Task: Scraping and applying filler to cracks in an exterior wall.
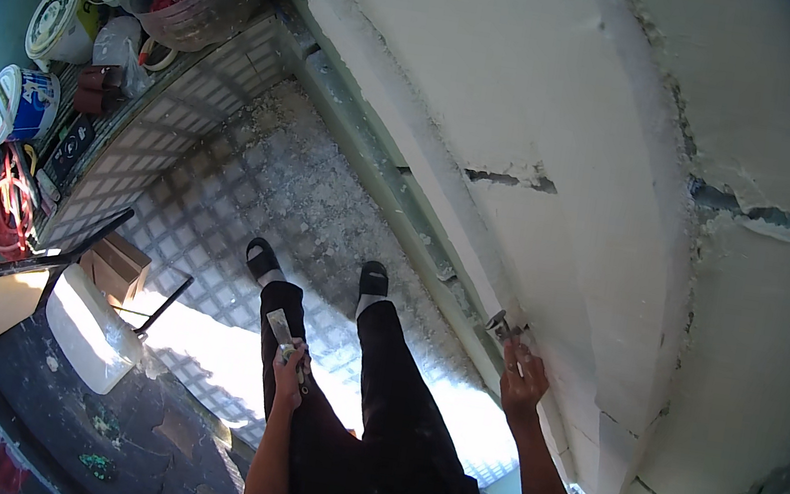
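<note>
My left hand [288,374] is closed around the handle of a putty knife [280,326], held in front of my left thigh with its pale, smeared blade pointing away from me. Out to the right, my right hand [522,378] grips a small tool with a shiny metal end [499,325]; its exact kind is hard to make out. That metal end is at the edge of the white panelled wall [555,259], close to a small dark spot. Gaps with rough edges run between the wall's panels, and one dark gap [510,179] lies farther up.
White crumbs and dust [314,175] cover the tiled floor beyond my feet. On the left, a shelf holds a clear tub [211,14], a white bucket [63,23], a blue-and-white bucket [23,106] and red cords [8,213]. A chair [96,326] and a cardboard box [117,267] stand nearer.
</note>
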The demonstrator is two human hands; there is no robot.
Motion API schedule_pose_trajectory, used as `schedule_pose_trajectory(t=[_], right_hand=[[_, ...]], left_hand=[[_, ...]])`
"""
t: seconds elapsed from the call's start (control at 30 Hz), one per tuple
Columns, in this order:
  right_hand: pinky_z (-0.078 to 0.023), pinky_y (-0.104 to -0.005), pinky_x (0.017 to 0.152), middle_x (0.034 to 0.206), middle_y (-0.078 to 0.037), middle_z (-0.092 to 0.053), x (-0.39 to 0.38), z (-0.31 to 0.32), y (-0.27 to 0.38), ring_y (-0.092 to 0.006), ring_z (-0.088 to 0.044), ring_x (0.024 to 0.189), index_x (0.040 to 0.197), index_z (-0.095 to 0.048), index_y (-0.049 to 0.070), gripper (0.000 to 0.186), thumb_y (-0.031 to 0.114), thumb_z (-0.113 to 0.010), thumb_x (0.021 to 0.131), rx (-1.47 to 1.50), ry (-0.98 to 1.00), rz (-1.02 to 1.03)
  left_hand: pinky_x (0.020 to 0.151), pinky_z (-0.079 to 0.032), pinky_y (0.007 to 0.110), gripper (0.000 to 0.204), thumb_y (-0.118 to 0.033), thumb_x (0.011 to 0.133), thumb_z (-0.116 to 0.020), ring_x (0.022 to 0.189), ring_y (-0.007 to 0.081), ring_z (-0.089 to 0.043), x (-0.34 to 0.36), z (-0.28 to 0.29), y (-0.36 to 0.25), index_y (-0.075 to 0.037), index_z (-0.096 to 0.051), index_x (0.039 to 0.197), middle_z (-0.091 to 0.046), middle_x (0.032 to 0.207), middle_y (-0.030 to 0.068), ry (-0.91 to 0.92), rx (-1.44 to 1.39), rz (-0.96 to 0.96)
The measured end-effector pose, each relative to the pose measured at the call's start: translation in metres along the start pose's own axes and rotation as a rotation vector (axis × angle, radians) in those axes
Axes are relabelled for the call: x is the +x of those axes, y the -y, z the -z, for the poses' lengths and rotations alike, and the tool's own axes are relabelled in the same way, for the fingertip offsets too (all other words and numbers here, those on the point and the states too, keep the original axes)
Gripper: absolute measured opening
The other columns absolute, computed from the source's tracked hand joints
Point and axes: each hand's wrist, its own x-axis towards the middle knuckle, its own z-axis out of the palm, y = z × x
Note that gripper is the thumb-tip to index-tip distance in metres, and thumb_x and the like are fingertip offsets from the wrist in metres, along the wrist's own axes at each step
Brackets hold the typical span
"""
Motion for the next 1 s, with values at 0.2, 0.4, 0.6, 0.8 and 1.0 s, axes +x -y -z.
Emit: schedule_pose_trajectory(t=[0.2, 0.4, 0.6, 0.8, 1.0], right_hand=[[-0.049, -0.0342, 0.063, 0.098, -0.012, -0.071, 0.025, -0.019, 0.004, -0.0245, -0.066, 0.076, 0.107, -0.071, -0.001, 0.033, -0.008, -0.064, 0.076, 0.007, -0.167, -0.092], [-0.049, -0.0341, 0.063, 0.088, -0.01, -0.069, 0.111, -0.038, 0.032, -0.0241, -0.061, 0.068, 0.111, -0.071, 0.001, 0.038, -0.006, -0.062, 0.075, 0.048, -0.26, -0.057], [-0.051, -0.0361, 0.064, 0.082, -0.011, -0.065, 0.024, -0.02, -0.001, -0.0258, -0.061, 0.07, 0.111, -0.069, -0.001, 0.039, -0.005, -0.062, 0.073, 0.089, -0.165, -0.039], [-0.052, -0.0341, 0.069, 0.085, -0.008, -0.059, 0.005, -0.021, -0.01, -0.0235, -0.06, 0.08, 0.115, -0.065, -0.001, 0.041, 0.001, -0.058, 0.074, 0.077, -0.065, -0.05], [-0.051, -0.0365, 0.067, 0.082, -0.009, -0.058, 0.001, 0.005, -0.012, -0.0259, -0.058, 0.077, 0.112, -0.067, -0.001, 0.038, 0.001, -0.057, 0.075, 0.067, -0.073, -0.077]], left_hand=[[0.052, -0.041, 0.022, 0.018, -0.01, 0.091, -0.061, 0.059, 0.0077, -0.052, -0.002, -0.013, 0.008, -0.005, -0.055, 0.107, -0.057, 0.078, 0.0007, 0.002, 0.019, -0.039], [0.053, -0.041, 0.022, 0.019, -0.009, 0.09, -0.062, 0.061, 0.0075, -0.052, 0.001, -0.009, 0.015, -0.004, -0.056, 0.107, -0.057, 0.08, 0.0013, 0.065, -0.008, -0.073], [0.052, -0.04, 0.023, 0.021, -0.012, 0.092, -0.06, 0.062, 0.0087, -0.051, -0.011, -0.009, -0.003, -0.006, -0.053, 0.111, -0.055, 0.085, 0.001, -0.012, -0.123, -0.236], [0.052, -0.039, 0.022, 0.021, -0.011, 0.092, -0.058, 0.061, 0.0083, -0.048, -0.054, -0.009, -0.032, -0.006, -0.052, 0.111, -0.055, 0.091, 0.0019, 0.004, -0.217, -0.337], [0.052, -0.037, 0.021, 0.029, -0.011, 0.091, -0.06, 0.065, 0.0085, -0.049, -0.094, 0.021, -0.021, -0.005, -0.049, 0.118, -0.057, 0.097, 0.0026, -0.11, -0.364, -0.396]])
